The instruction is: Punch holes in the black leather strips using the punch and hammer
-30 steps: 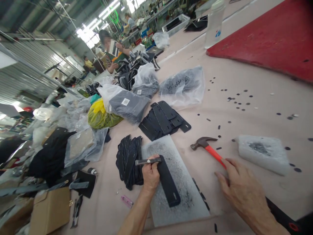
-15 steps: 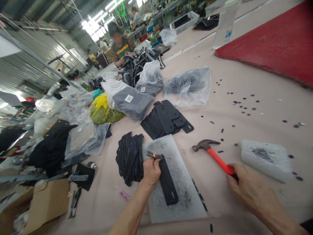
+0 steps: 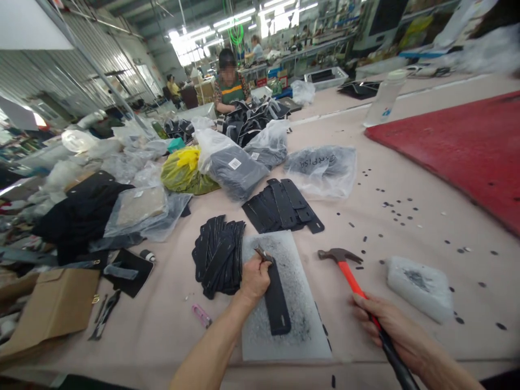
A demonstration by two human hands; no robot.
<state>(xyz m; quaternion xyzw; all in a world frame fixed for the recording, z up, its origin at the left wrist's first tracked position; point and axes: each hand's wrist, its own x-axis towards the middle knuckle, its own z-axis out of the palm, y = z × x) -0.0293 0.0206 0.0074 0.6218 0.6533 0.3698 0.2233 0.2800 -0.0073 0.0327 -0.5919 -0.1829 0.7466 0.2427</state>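
My left hand (image 3: pixel 255 277) is closed around a short metal punch (image 3: pixel 263 252), held slantwise at the far end of a black strip (image 3: pixel 278 303). A small slot shows near the strip's close end. It lies on a white board (image 3: pixel 303 330) covered in dark marks. My right hand (image 3: pixel 388 317) grips a claw hammer (image 3: pixel 350 276) with an orange and black handle, its head right of the board and apart from the punch. Whether the punch's tip touches the strip is hard to see.
Black strips lie in a fanned pile (image 3: pixel 217 257) left of the board and another stack (image 3: pixel 282 206) behind it. A whitish block (image 3: pixel 420 287) sits at right among scattered black discs. Farther off are bagged goods (image 3: pixel 239 168), a red board (image 3: pixel 455 146) and a co-worker (image 3: pixel 231 86).
The camera view has levelled and shifted. The punch in my left hand has turned to a different slant. My right hand's fingers show further around the hammer handle.
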